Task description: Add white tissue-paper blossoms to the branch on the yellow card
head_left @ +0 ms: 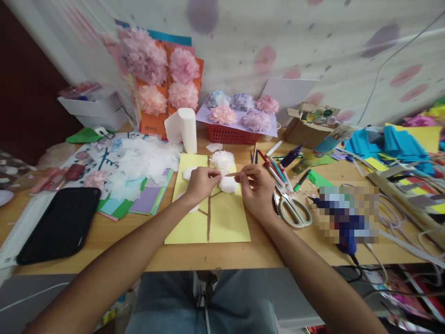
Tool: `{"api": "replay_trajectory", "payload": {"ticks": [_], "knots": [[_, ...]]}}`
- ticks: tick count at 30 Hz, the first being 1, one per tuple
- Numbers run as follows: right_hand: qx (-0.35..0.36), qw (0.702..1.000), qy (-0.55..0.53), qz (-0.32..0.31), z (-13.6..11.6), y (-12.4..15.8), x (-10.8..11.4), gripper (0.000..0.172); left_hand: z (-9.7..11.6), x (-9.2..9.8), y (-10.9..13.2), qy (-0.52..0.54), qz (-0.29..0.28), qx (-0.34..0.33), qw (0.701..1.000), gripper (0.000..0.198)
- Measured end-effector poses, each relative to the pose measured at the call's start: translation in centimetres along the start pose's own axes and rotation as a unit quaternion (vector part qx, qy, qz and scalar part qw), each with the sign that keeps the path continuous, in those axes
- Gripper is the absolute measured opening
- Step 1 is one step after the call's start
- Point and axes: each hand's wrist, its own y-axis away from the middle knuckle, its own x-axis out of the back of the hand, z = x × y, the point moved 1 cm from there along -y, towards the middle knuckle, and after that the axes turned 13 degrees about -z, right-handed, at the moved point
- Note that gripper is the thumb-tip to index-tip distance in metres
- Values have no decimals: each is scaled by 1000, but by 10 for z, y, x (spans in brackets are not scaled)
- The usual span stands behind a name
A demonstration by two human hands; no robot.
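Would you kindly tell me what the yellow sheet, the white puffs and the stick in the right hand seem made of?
Yellow sheet: matte card or paper, flat with crisp edges. White puffs: probably tissue paper, soft, crinkled, ruffled. Stick, pinched by the right hand: possibly wood, thin, straight, tan; too small to be sure.

My yellow card (222, 222) lies flat, brown trunk (209, 218) up its middle, white tissue puffs (222, 160) (fluffy ones) up top, thin stick (248, 172) level above.
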Motion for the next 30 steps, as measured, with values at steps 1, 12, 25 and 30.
{"api": "replay_trajectory", "payload": {"ticks": [1, 12, 25, 30], "knots": [[1, 1000, 4, -9, 0, 0, 0, 10, 0, 0, 0, 1, -2, -2, 1000, 15], [-22, 1000, -20, -11, 3, -1, 0, 12, 6, 5, 4, 36, 44, 1, 998, 29], [-9, 996, -54, 73, 1, 1, 8, 16, 9, 35, 6, 109, 112, -17, 988, 25], [-9, 998, -31, 57, -3, 4, 9, 19, 6, 49, 5, 110, 135, -13, 985, 19]]}}
